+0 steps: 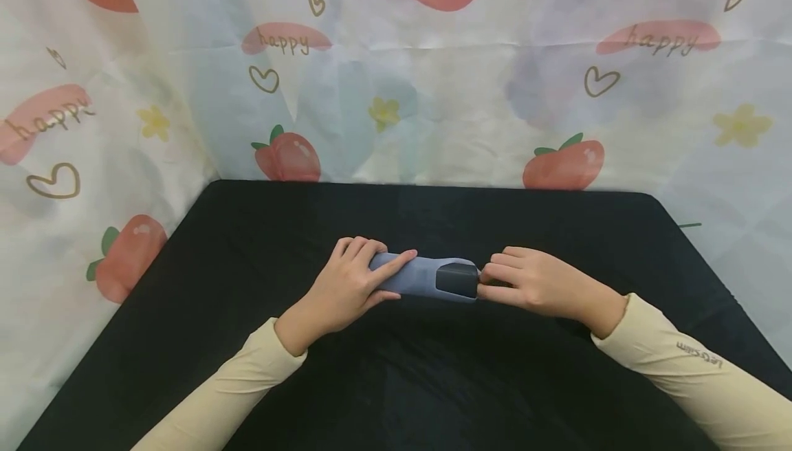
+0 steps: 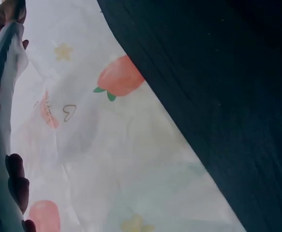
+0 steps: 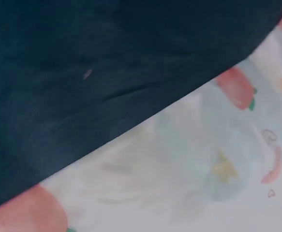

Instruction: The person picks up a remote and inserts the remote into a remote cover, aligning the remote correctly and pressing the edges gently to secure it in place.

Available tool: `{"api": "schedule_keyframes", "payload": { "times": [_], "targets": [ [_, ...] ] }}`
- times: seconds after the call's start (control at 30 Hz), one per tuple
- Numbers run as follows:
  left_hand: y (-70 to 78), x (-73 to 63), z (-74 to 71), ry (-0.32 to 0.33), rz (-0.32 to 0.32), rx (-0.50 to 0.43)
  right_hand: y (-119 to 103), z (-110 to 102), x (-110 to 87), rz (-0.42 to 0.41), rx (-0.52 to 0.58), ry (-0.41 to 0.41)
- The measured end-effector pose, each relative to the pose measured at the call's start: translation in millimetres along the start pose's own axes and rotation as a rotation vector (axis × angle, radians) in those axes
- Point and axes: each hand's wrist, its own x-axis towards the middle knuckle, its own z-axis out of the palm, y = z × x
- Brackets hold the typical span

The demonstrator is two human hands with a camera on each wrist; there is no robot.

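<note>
A long, slim blue-grey object [image 1: 413, 276] with rounded sides and a black panel [image 1: 456, 279] near its right end is held above the black table in the head view; its exact kind cannot be told. My left hand [image 1: 353, 276] grips its left part, index finger stretched along the top and thumb at the near side. At the right end, my right hand [image 1: 526, 280] pinches the tip with curled fingers; what lies beneath those fingers is hidden. The left wrist view shows the object [image 2: 3, 111] edge-on at the left border, with fingertips [image 2: 19, 181] wrapped round it.
A black cloth-covered table [image 1: 433, 375] spreads under both hands. Behind it and to the left hangs a pale curtain [image 1: 433, 114] printed with peaches, hearts and the word "happy". The right wrist view holds only the tabletop [image 3: 82, 111] and curtain.
</note>
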Motion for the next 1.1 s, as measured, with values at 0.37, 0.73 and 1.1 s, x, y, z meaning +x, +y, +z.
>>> {"api": "schedule_keyframes", "payload": {
  "times": [0.37,0.73,1.1],
  "targets": [
    [-1.7,-4.4,4.4,-0.084,0.063,-0.042,8,14,-8.2,-0.196,-0.1,0.133],
    [-1.9,-4.5,3.6,-0.148,0.065,-0.077,12,18,-7.5,-0.212,-0.205,0.161],
    [10.0,4.6,5.9,-0.215,-0.132,0.05,3,20,-3.0,-0.151,-0.201,0.097]
  ]
}}
